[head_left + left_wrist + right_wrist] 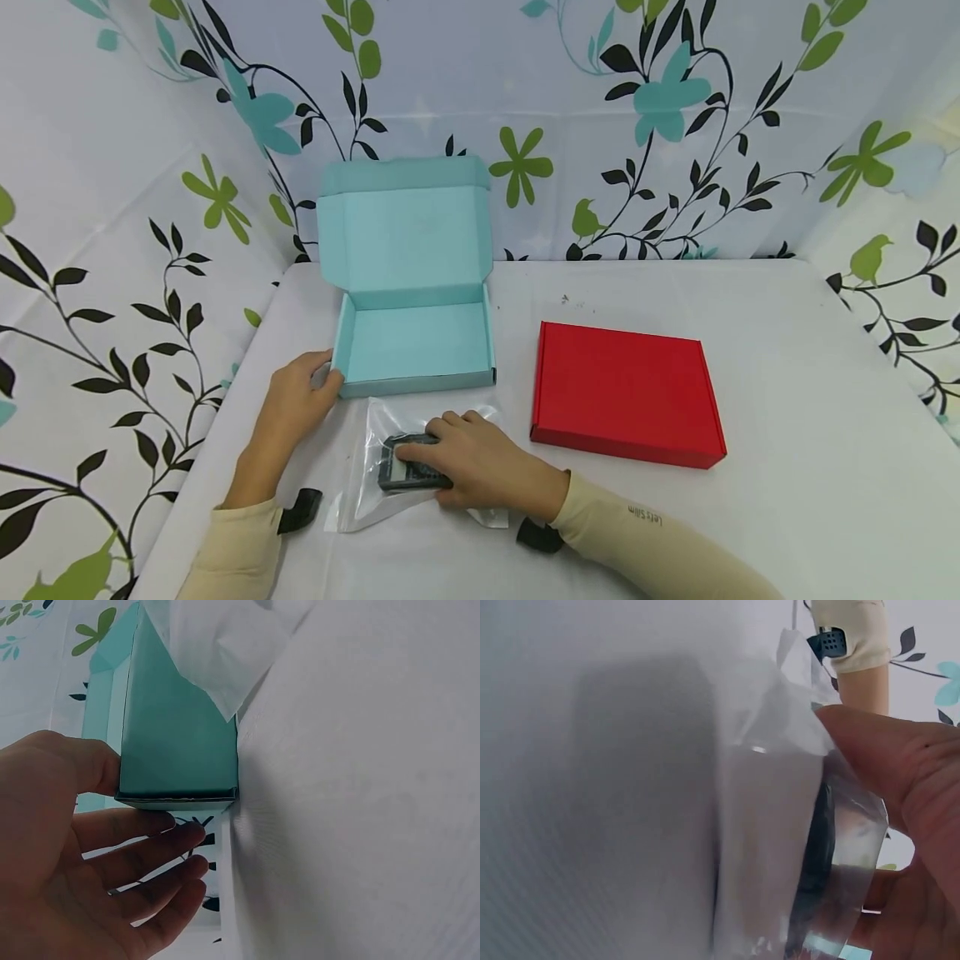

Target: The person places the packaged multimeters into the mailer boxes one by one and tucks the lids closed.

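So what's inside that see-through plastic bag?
A dark, flat gadget lies in the plastic bag. The right hand grips it through the plastic and covers much of it, so what it is cannot be told.

Table (pixel 787 400): white cloth cover.
Teal box (pixel 411 342): open, touching left hand (pixel 296 404).
Plastic bag (pixel 375 483): under right hand (pixel 468 462).
Red box (pixel 626 392): shut, beyond right hand.
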`<state>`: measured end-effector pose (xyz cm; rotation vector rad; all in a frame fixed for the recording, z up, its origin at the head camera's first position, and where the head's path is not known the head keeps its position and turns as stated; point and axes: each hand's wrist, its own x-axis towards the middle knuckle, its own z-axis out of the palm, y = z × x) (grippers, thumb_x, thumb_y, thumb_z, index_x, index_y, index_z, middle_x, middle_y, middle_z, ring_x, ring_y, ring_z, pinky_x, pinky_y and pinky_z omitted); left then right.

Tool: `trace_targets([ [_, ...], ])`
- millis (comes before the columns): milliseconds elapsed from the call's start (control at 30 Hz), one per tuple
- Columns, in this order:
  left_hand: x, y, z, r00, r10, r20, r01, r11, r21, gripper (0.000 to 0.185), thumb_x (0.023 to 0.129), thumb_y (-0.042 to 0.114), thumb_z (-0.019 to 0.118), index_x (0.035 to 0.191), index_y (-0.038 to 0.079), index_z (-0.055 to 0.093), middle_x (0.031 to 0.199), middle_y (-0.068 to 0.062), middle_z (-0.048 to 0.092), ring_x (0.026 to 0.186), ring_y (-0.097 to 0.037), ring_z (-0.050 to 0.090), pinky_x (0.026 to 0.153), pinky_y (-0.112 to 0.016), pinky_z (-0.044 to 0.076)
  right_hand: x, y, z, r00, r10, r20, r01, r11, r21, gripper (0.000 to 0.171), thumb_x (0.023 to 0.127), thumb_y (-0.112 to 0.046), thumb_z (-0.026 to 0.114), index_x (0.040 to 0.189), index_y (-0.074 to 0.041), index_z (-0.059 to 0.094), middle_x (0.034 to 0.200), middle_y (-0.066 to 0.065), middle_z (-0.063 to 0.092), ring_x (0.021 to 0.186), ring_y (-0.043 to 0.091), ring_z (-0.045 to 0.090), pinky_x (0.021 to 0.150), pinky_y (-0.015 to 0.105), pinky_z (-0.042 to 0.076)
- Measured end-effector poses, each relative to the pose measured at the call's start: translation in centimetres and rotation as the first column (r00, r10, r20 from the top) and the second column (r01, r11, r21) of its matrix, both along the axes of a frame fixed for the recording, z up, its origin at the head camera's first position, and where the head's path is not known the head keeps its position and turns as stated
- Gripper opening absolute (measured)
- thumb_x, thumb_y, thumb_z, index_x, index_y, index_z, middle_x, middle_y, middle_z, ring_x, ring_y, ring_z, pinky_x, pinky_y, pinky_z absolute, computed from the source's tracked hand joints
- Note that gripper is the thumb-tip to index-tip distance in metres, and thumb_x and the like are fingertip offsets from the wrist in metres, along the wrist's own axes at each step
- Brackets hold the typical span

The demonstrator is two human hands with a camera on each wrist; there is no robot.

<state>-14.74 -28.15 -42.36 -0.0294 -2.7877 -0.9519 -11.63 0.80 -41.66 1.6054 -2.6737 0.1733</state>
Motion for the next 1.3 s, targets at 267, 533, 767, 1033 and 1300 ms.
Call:
trace_targets([
  [267,1.1,0.2,0.1,1.000,0.004,-0.011,-0.004,1.000,-0.014,0.040,0.097,0.007,0.058,0.131,-0.013,0.063,0.134,-0.031,0.061,0.131,-0.051,0.051,0.102,-0.067,0.043,0.2,-0.1,0.5,0.999,0.048,0.017,-0.048,0.999,0.014,0.062,0.082,-0.040,0.086,0.140,-0.036,0.065,0.116,-0.001,0.066,0.101,0.012,0.058,0.078,0.028,0.048],
  [533,1.6,0.3,0.1,1.000,-0.018,-0.009,0.018,1.000,-0.008,0.041,0.097,0.008,0.058,0.132,-0.013,0.063,0.125,-0.030,0.066,0.118,-0.048,0.062,0.096,-0.062,0.049,0.4,0.2,1.6,0.993,0.105,0.047,-0.104,0.994,-0.031,0.068,0.081,-0.043,0.082,0.146,-0.038,0.062,0.118,-0.004,0.067,0.096,0.011,0.055,0.073,0.025,0.045],
  [767,1.9,0.1,0.5,0.999,-0.032,0.025,0.031,0.999,0.028,0.039,0.098,0.009,0.059,0.131,-0.010,0.064,0.108,-0.025,0.072,0.094,-0.038,0.071,0.079,-0.054,0.059,0.7,1.1,3.9,0.991,0.117,0.068,-0.112,0.990,-0.084,0.066,0.081,-0.042,0.083,0.144,-0.036,0.064,0.120,-0.003,0.066,0.099,0.013,0.054,0.077,0.026,0.046],
  [1033,2.6,0.1,0.7,0.999,-0.024,0.046,0.021,0.999,0.045,0.037,0.098,0.010,0.060,0.129,-0.011,0.065,0.108,-0.025,0.072,0.093,-0.038,0.072,0.080,-0.055,0.058,0.5,2.1,5.6,0.993,0.100,0.057,-0.089,0.981,-0.175,0.068,0.081,-0.038,0.083,0.146,-0.033,0.062,0.130,0.001,0.066,0.111,0.019,0.059,0.086,0.033,0.050],
  [1300,3.7,0.2,0.6,0.999,-0.042,0.028,0.041,0.998,0.043,0.034,0.100,0.011,0.064,0.126,-0.011,0.066,0.104,-0.024,0.073,0.091,-0.037,0.072,0.075,-0.052,0.060,-0.1,2.4,6.0,0.997,0.066,0.041,-0.054,0.968,-0.245,0.070,0.079,-0.032,0.084,0.146,-0.033,0.062,0.132,0.002,0.064,0.111,0.019,0.057,0.087,0.036,0.049],
])
